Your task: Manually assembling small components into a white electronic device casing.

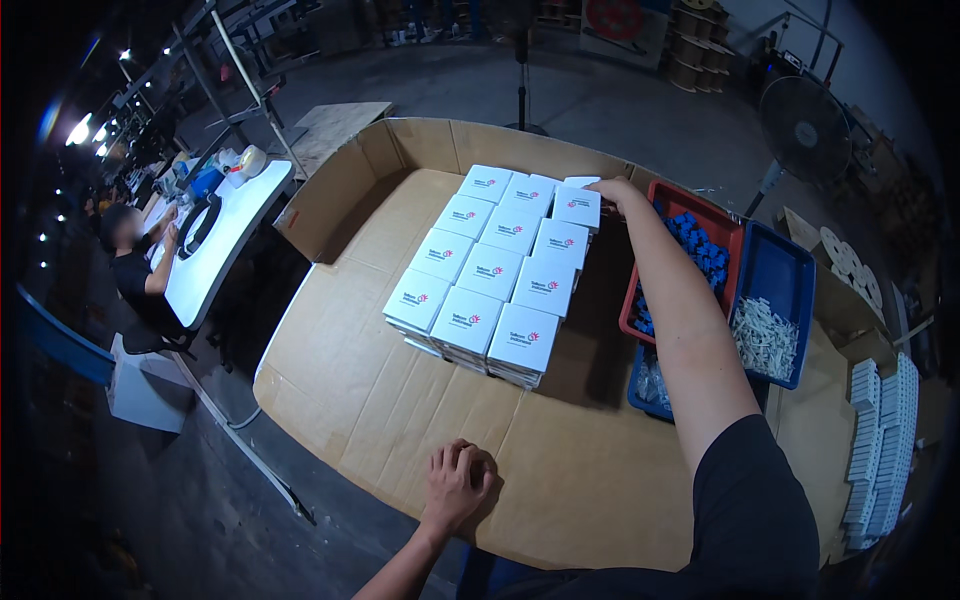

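White boxes (494, 268) stand in stacks between the table's (345, 370) middle and far edge. The right hand (612, 193) is at their far right corner, its grip hidden; a sideways knock there could topple a stack. The left hand (460, 486), loosely curled and seemingly empty, rests by the near edge. Brown cardboard (570, 475) covers the table; beyond are a dim grey floor (400, 80) and a fan (803, 132).

Around the white boxes (490, 268), bare tabletop (335, 345) gives passage from seven to ten o'clock; at three, a red tray (665, 200) and blue tray (772, 262) obstruct
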`<state>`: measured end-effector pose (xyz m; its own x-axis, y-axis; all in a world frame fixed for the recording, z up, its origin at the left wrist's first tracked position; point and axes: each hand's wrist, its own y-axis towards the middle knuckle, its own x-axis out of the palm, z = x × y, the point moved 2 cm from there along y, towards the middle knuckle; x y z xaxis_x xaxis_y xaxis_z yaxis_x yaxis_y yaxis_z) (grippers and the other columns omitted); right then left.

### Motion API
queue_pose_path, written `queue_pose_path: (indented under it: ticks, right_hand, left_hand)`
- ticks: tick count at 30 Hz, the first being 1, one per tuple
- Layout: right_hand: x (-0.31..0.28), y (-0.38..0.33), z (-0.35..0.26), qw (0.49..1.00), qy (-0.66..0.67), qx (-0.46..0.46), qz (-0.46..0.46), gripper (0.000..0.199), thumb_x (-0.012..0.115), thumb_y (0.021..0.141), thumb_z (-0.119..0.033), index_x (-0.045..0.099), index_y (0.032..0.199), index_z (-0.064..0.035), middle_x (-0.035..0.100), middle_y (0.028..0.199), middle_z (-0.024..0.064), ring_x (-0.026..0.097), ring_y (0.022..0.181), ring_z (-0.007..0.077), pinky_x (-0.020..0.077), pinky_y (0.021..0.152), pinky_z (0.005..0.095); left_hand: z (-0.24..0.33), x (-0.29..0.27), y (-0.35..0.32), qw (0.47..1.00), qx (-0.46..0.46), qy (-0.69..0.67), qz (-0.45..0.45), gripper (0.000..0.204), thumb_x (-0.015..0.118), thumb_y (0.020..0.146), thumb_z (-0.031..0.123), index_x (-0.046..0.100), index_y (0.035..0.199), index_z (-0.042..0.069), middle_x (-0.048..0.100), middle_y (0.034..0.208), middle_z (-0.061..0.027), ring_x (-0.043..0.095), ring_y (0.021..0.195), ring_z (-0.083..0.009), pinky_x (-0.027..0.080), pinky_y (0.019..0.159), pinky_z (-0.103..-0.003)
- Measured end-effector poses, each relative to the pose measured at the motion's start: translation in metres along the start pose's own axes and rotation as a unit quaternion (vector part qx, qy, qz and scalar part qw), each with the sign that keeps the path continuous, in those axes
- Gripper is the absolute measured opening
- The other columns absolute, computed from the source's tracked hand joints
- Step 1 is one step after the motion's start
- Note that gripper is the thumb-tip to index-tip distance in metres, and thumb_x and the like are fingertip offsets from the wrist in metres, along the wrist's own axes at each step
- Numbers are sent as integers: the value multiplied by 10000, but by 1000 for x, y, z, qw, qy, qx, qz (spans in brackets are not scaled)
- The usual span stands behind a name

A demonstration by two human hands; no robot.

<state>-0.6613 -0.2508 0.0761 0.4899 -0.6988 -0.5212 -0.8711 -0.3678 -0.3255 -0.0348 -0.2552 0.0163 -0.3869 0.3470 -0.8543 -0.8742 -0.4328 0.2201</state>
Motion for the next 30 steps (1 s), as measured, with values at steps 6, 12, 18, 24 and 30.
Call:
queue_pose_path:
  ticks: [6,12,18,24,30]
  right_hand:
    - [-48,14,10,998,-25,-23,55,356,861,822,-302,776,1050,-43,754,1064,85,692,930,180,525,771,351]
    - [-31,-29,-19,945,-102,-188,249,506,822,865,-432,658,1058,6,733,1008,144,705,978,277,539,849,410]
    - [8,-82,-6,884,365,-217,193,447,545,1086,-375,518,1351,-15,610,1357,120,585,1254,235,445,1071,416]
    - [30,-94,16,783,589,-161,117,441,472,1113,-394,540,1377,-47,628,1322,70,600,1197,196,431,1074,388]
    - [42,-95,17,781,601,-165,43,463,464,1113,-406,554,1364,-27,628,1322,78,582,1217,213,426,1086,376]
  left_hand:
    - [11,9,8,999,19,-38,-2,379,771,763,204,636,1105,112,605,1186,-127,564,1116,-335,446,970,-464]
    - [7,2,0,1000,5,-26,-3,359,769,768,212,644,1085,102,600,1195,-129,560,1129,-336,447,979,-461]
    - [-1,3,-4,1000,7,-15,7,398,773,762,220,637,1114,94,595,1202,-134,557,1135,-338,449,980,-461]
    - [-1,7,-3,1000,7,-6,-3,447,772,764,254,633,1153,83,590,1228,-134,550,1152,-340,448,982,-462]
    - [2,4,-4,1000,16,-11,8,456,767,771,265,629,1163,77,587,1240,-137,546,1160,-342,444,988,-463]
